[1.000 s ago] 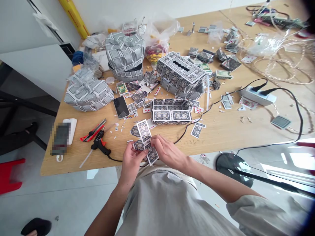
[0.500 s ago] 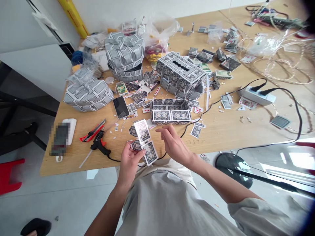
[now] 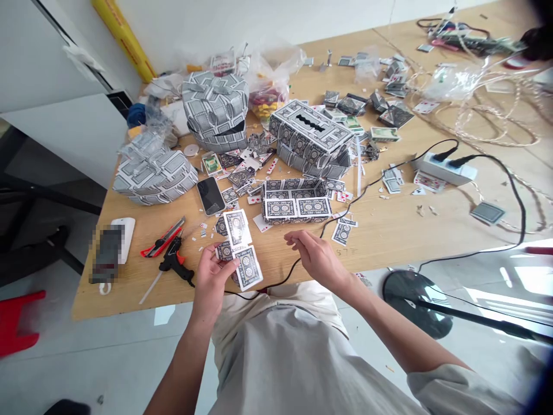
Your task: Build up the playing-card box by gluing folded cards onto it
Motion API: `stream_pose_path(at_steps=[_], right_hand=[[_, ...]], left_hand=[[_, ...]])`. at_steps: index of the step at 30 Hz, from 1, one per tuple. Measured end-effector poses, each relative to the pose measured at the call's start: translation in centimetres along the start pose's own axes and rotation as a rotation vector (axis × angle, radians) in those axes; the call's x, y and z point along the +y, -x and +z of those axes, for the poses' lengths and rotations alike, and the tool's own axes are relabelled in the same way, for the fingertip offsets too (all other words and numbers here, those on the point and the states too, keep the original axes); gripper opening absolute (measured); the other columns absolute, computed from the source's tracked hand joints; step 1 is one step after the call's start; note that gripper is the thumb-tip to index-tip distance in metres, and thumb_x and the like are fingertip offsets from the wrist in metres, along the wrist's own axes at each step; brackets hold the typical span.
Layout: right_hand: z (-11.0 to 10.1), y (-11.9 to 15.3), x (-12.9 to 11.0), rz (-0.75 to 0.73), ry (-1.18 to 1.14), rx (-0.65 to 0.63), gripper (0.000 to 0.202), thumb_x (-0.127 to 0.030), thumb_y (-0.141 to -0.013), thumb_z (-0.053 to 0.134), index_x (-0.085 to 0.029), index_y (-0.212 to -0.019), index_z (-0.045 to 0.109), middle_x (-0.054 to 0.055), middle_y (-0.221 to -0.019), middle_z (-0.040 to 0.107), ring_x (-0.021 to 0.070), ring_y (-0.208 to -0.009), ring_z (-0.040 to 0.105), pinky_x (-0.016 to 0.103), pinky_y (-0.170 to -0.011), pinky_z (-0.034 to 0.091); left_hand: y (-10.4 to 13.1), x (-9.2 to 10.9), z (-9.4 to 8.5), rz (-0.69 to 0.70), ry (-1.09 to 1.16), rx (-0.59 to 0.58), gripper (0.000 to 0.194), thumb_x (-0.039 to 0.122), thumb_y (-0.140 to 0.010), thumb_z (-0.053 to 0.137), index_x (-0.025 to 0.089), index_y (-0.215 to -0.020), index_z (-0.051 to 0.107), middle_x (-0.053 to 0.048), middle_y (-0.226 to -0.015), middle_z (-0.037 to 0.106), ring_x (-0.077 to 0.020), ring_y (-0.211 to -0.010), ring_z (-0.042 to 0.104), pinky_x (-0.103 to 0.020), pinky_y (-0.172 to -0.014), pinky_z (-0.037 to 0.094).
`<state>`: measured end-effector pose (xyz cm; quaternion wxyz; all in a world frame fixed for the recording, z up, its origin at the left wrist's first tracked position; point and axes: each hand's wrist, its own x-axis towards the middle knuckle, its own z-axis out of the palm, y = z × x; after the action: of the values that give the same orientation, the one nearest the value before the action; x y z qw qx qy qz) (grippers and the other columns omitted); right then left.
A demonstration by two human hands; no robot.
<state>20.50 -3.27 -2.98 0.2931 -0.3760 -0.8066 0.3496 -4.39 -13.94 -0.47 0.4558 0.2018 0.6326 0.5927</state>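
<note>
My left hand [image 3: 212, 275] grips a joined piece of patterned playing cards [image 3: 248, 268] between thumb and fingers, above the table's front edge. To its right, my right hand [image 3: 315, 253] hovers with its fingers curled together; anything between the fingertips is too small to make out. An open box made of cards [image 3: 279, 208] stands just beyond both hands. Behind it is a larger card box [image 3: 311, 135] with a dark slot in its top. A glue gun [image 3: 173, 260] and a red cutter [image 3: 164, 237] lie left of my left hand.
Two woven card baskets [image 3: 216, 109] [image 3: 153, 173] stand at the back left. A phone [image 3: 211, 196] lies near scattered cards. A black cable runs past my hands to a power strip [image 3: 447, 167]. Clear bags, small boxes and coiled cord lie farther back.
My left hand has moved left with the card piece. My right hand has shifted slightly right and down, its fingers more curled. The view has shifted a little.
</note>
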Motion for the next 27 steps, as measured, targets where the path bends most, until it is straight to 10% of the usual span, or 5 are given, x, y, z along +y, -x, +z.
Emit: stream_pose_path(at_steps=[9,15,22,27], right_hand=[[-1.3,1.0,1.0,-0.035,0.077,0.014,0.019,-0.018,-0.106,0.058,-0.024,-0.107,0.076,0.005,-0.104,0.083,0.0216,-0.087,0.081,0.031,-0.076,0.063],[-4.5,1.9,2.0,0.035,0.098,0.050,0.019,-0.027,-0.106,0.061,-0.025,-0.102,0.080,0.003,-0.099,0.084,0.0206,-0.080,0.080,0.031,-0.073,0.063],[-13.7,3.1,7.1,0.284,0.272,0.346,0.022,-0.048,-0.097,0.074,-0.028,-0.091,0.081,0.005,-0.093,0.084,0.0280,-0.082,0.080,0.042,-0.079,0.064],[-15.4,2.7,9.4,0.208,0.500,0.403,0.029,-0.034,-0.105,0.053,-0.028,-0.109,0.082,0.012,-0.128,0.078,0.0306,-0.114,0.076,0.048,-0.100,0.059]], left_hand=[[-4.4,2.3,-2.1,0.922,-1.109,0.166,0.033,0.018,-0.095,0.068,0.018,-0.127,0.062,-0.015,-0.117,0.076,-0.0306,-0.110,0.073,-0.049,-0.106,0.052],[-5.9,0.7,-1.7,0.851,-1.529,-0.138,0.047,-0.004,-0.084,0.053,0.016,-0.126,0.063,-0.016,-0.117,0.077,-0.0352,-0.119,0.069,-0.056,-0.118,0.039],[-4.6,1.5,-1.9,0.849,-1.252,-0.095,0.031,0.015,-0.096,0.057,0.019,-0.126,0.064,-0.014,-0.122,0.076,-0.0324,-0.120,0.070,-0.049,-0.110,0.048],[-4.2,1.9,-2.0,0.716,-1.087,-0.027,0.019,0.031,-0.099,0.063,0.024,-0.115,0.069,-0.007,-0.100,0.081,-0.0274,-0.096,0.076,-0.036,-0.087,0.052]])
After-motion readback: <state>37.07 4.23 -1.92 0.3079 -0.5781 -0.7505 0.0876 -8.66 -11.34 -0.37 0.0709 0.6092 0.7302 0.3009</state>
